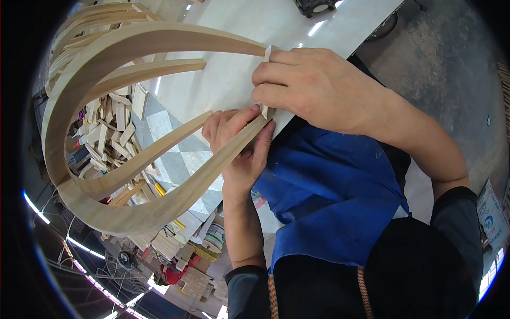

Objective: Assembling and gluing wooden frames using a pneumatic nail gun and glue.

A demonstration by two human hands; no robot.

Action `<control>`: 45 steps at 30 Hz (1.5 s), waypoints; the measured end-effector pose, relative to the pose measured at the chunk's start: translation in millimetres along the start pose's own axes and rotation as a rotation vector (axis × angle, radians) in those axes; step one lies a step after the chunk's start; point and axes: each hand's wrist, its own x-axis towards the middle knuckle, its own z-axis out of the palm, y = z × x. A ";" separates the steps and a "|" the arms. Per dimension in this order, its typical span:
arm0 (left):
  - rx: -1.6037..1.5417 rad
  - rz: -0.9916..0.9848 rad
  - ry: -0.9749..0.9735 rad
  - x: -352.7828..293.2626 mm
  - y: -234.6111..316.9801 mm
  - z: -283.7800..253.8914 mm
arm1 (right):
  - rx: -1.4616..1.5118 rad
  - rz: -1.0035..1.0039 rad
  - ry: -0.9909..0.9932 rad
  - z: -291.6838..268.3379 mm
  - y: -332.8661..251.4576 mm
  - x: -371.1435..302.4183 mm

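Observation:
A large curved wooden frame [56,114], bent like a U, spans the left side with its two ends toward me. The fingers of my left hand [234,130] wrap round the end of its nearer arm. My right hand [313,87] is closed at the frame's ends, its fingers bent over a pale wooden strip [268,112]. Pale wood also shows past the index finger at the farther end; my fingers hide whether it is the same strip. A second, inner curved wooden piece [143,159] runs alongside the frame, its ends free of my hands.
A white-topped table [234,69] lies beyond the frame, with a dark tool [314,6] at its far edge. More curved wooden frames [101,16] stand at the upper left. Wood offcuts [114,125] are heaped at left. A blue apron [329,186] covers my lap.

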 end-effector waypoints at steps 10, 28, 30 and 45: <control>0.002 0.025 0.002 2.3 -0.5 1.3 | -0.016 -0.027 -0.010 6.1 1.3 3.7; 0.001 0.008 0.015 5.3 2.4 4.2 | 0.054 -0.051 -0.026 8.7 5.7 4.0; -0.011 0.006 0.006 5.2 1.7 3.8 | 0.076 -0.056 -0.011 10.0 6.4 3.6; -0.008 0.005 0.002 5.9 1.5 3.2 | 0.152 -0.063 -0.001 13.4 9.6 4.5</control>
